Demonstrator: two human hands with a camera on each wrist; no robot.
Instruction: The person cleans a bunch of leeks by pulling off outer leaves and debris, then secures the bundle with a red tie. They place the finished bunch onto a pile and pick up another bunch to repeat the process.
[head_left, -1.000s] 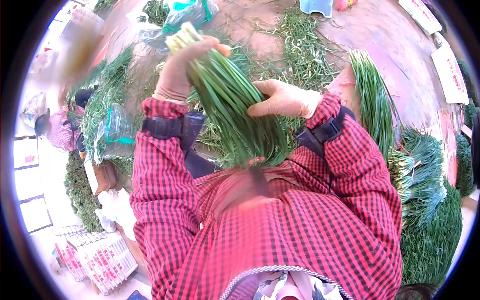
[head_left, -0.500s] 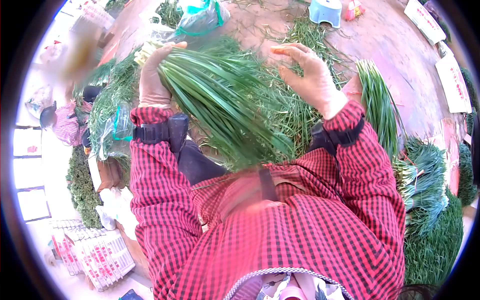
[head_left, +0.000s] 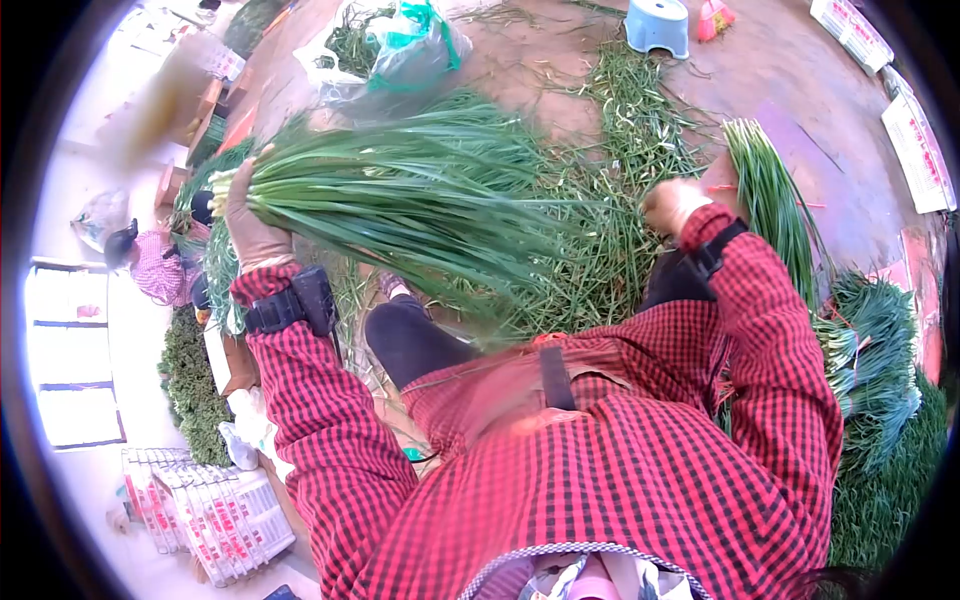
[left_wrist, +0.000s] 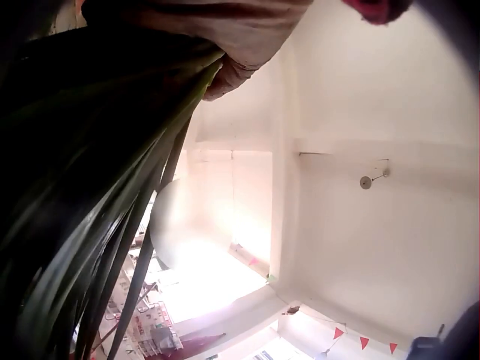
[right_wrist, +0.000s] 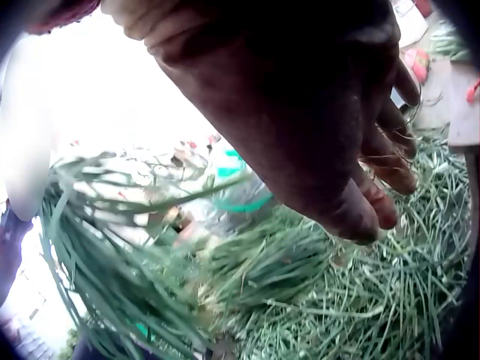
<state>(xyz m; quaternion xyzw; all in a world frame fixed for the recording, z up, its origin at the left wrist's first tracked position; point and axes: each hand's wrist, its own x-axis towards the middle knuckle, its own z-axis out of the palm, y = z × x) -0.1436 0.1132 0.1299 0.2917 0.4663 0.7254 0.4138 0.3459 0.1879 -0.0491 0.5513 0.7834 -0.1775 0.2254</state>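
Note:
My left hand (head_left: 253, 222) grips a thick bunch of garlic chives (head_left: 400, 190) near its pale cut ends, at the left of the head view. The long green leaves fan out to the right. In the left wrist view the leaves (left_wrist: 97, 150) hang dark beside the gloved hand (left_wrist: 247, 30). At the right of the head view, my gloved right hand (head_left: 675, 205) hovers over loose chive leaves (head_left: 640, 120). Its fingers (right_wrist: 390, 176) bend loosely downward in the right wrist view, with a few thin strands at them.
Another chive bunch (head_left: 768, 180) lies on a board to the right, above stacked tied bunches (head_left: 865, 345). A blue stool (head_left: 657, 28) and a plastic bag (head_left: 415, 50) stand farther off. Another person (head_left: 160, 262) sits at the left, near white crates (head_left: 220, 515).
The right hand has come off the bunch and moved right, over the loose leaves. My left hand has carried the bunch left and swung its leaves from downward to nearly sideways.

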